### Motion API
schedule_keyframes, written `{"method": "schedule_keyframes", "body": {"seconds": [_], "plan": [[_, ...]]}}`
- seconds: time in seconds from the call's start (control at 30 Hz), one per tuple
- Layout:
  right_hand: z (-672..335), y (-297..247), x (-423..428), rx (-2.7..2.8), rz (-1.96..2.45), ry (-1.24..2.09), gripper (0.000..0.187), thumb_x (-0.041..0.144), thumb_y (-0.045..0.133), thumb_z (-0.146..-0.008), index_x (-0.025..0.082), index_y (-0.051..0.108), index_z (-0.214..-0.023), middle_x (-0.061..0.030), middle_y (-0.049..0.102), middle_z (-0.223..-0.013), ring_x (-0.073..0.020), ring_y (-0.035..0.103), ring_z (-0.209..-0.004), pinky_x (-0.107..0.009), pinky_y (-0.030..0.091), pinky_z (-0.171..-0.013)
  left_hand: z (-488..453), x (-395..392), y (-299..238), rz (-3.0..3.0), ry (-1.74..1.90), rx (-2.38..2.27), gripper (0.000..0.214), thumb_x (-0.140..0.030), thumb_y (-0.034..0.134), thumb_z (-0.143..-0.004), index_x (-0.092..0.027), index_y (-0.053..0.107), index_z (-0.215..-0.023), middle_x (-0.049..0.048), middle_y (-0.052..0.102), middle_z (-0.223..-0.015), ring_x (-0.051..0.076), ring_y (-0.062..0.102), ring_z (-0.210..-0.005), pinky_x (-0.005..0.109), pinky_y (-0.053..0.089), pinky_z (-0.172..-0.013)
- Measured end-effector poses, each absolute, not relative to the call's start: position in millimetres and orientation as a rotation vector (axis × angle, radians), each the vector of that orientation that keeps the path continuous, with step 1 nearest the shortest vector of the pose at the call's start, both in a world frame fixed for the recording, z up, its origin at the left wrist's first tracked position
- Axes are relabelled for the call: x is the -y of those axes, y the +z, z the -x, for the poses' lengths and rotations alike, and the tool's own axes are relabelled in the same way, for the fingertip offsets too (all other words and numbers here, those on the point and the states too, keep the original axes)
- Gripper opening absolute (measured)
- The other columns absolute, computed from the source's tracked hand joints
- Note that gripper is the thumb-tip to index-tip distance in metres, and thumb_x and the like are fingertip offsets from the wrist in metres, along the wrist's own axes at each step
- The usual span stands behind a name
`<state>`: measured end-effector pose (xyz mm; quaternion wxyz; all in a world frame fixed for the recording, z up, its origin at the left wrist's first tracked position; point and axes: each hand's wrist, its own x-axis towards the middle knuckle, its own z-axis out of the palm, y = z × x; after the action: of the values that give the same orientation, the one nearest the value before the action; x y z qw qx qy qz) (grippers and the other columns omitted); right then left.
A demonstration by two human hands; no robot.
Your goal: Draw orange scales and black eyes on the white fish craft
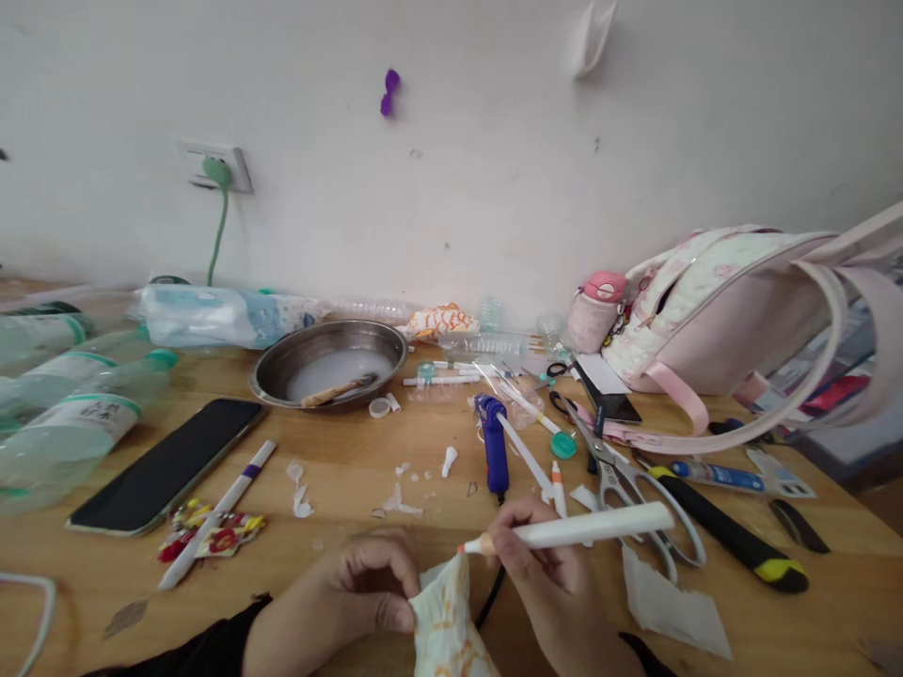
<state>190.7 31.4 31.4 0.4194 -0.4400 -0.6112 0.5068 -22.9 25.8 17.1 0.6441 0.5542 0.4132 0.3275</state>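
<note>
My left hand (367,592) pinches the edge of a white papery piece (448,621) marked with orange and yellow strokes; its lower end runs out of the picture. Held between the fingers of my right hand (546,574) is a white marker pen (599,527) with an orange tip. That tip is at the upper edge of the papery piece, touching it or very close. An orange marker cap (557,475) lies just beyond my right hand. Near it rests a blue hot glue gun (495,451), its black cord running down behind the papery piece.
A metal basin (328,365) of cloudy liquid holds a wooden-handled brush. Plastic bottles (77,423) and a black phone (169,465) lie left. Scissors (627,489), a black-and-yellow utility knife (734,531) and a pink bag (705,320) are right. Another orange-patterned piece (443,322) lies by the wall.
</note>
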Motion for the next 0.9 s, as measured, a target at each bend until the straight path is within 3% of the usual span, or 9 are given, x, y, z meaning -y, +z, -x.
{"method": "schedule_keyframes", "body": {"seconds": [0.13,0.3,0.43,0.6,0.77,0.9], "plan": [[-191.6,31.2,-29.7,1.601,1.076,1.393,0.038,0.056,0.056,-0.082,0.02,0.06,-0.074,0.0044,0.045,-0.059,-0.0112,0.041,-0.054,-0.023,0.033,-0.052,22.8,-27.7,16.7,-1.271,0.732,-0.956,0.027,-0.043,0.078,-0.06,-0.018,0.067,-0.061,-0.0031,0.058,-0.068,0.012,0.053,-0.069,0.024,0.039,-0.067],[-193.8,33.1,-27.8,1.621,1.076,1.234,0.03,0.049,0.051,-0.088,0.021,0.06,-0.08,0.0018,0.05,-0.066,-0.0131,0.046,-0.059,-0.024,0.036,-0.055,20.9,-25.1,21.9,-1.212,0.688,-0.981,0.028,-0.043,0.078,-0.059,-0.018,0.064,-0.06,-0.0041,0.057,-0.067,0.012,0.053,-0.069,0.025,0.04,-0.068],[-194.8,35.3,-26.9,1.688,1.116,1.377,0.028,0.047,0.057,-0.083,0.021,0.062,-0.076,0.0037,0.046,-0.06,-0.0121,0.042,-0.055,-0.024,0.032,-0.051,18.6,-20.7,24.7,-1.144,0.657,-0.997,0.033,-0.045,0.079,-0.055,-0.017,0.061,-0.059,-0.0043,0.055,-0.065,0.011,0.05,-0.066,0.024,0.038,-0.066],[-194.7,35.3,-28.5,1.613,1.07,1.312,0.027,0.048,0.054,-0.086,0.022,0.059,-0.079,0.0027,0.051,-0.066,-0.0125,0.045,-0.059,-0.024,0.037,-0.056,17.0,-18.4,23.0,-1.189,0.678,-0.96,0.034,-0.048,0.077,-0.058,-0.018,0.062,-0.061,-0.0038,0.053,-0.067,0.011,0.05,-0.067,0.024,0.039,-0.065],[-194.3,32.9,-26.9,1.711,1.067,1.441,0.026,0.046,0.058,-0.083,0.021,0.061,-0.075,0.0047,0.045,-0.059,-0.0112,0.041,-0.054,-0.023,0.032,-0.05,16.5,-19.6,23.5,-1.228,0.718,-0.971,0.039,-0.053,0.075,-0.058,-0.018,0.059,-0.058,-0.0049,0.051,-0.063,0.01,0.046,-0.063,0.022,0.036,-0.062],[-193.1,35.7,-27.2,1.632,1.055,1.331,0.022,0.042,0.054,-0.086,0.022,0.06,-0.081,0.0024,0.052,-0.069,-0.0123,0.047,-0.061,-0.023,0.037,-0.055,15.3,-18.5,25.4,-1.127,0.72,-0.985,0.041,-0.055,0.077,-0.054,-0.018,0.061,-0.058,-0.0054,0.05,-0.061,0.009,0.045,-0.06,0.022,0.035,-0.06]]}}
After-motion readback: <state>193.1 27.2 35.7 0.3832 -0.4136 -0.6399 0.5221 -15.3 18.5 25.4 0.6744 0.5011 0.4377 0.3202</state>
